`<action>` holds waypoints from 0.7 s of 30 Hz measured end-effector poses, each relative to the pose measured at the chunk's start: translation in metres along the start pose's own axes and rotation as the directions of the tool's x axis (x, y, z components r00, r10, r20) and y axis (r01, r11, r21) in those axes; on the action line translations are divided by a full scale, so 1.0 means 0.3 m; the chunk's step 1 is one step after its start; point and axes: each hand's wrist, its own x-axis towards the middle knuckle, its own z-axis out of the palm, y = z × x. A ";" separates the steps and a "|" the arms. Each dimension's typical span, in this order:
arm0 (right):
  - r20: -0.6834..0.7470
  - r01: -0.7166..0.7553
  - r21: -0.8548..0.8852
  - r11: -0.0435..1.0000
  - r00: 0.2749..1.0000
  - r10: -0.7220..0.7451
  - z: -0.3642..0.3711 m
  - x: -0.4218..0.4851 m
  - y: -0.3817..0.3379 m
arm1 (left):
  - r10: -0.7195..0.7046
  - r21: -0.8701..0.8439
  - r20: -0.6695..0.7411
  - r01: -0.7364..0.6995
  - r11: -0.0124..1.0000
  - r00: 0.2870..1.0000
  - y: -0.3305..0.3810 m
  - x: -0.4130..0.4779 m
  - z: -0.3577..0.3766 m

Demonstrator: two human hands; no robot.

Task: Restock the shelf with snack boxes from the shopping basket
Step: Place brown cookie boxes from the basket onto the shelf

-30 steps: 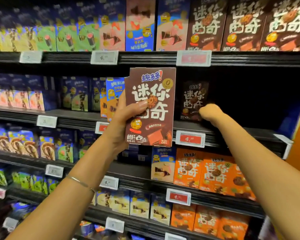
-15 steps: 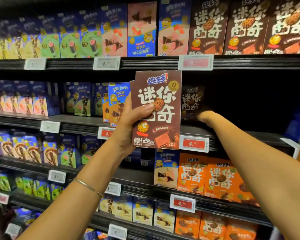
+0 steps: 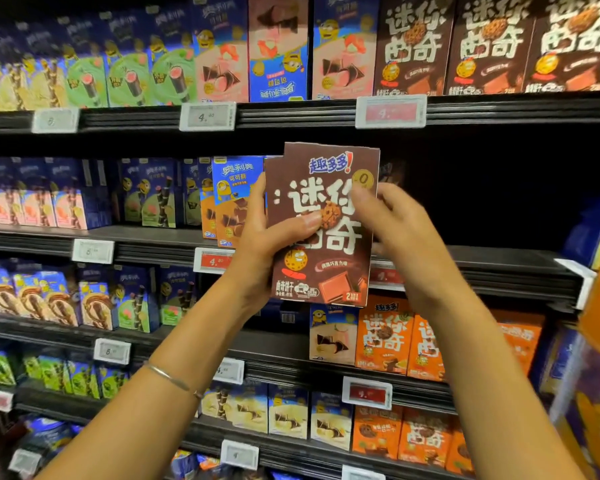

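**Brown snack box held upright in both hands before the shelf.**
The left hand (image 3: 267, 244) grasps the brown snack box (image 3: 333, 258) at its left edge, thumb laid across the printed front and fingers hidden behind. The right hand (image 3: 399, 233) grips the right edge, fingertips on the upper front corner. The box sits between the two hands, in front of the shelf (image 3: 499, 268), whose dark bay opens to the right of the right hand. Blue boxes (image 3: 234, 199) stand just left of the left hand; orange boxes (image 3: 385, 337) stand below both hands. A bracelet (image 3: 168, 377) circles the left wrist.
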 end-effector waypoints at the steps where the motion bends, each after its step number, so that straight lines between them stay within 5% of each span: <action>1: 0.014 -0.004 0.012 1.000 1.000 0.003 0.019 -0.018 -0.004 | 0.009 0.009 -0.002 -0.008 1.000 1.000 -0.004 -0.002 0.004; 11: -0.097 -0.056 0.146 0.988 0.993 0.070 0.036 -0.049 0.024 | -0.113 0.094 -0.144 0.127 0.987 0.983 -0.030 0.007 -0.005; 21: -0.026 -0.117 0.065 0.991 0.993 0.119 -0.050 -0.051 0.021 | 0.032 0.347 -0.197 0.040 0.937 0.980 -0.039 0.020 0.029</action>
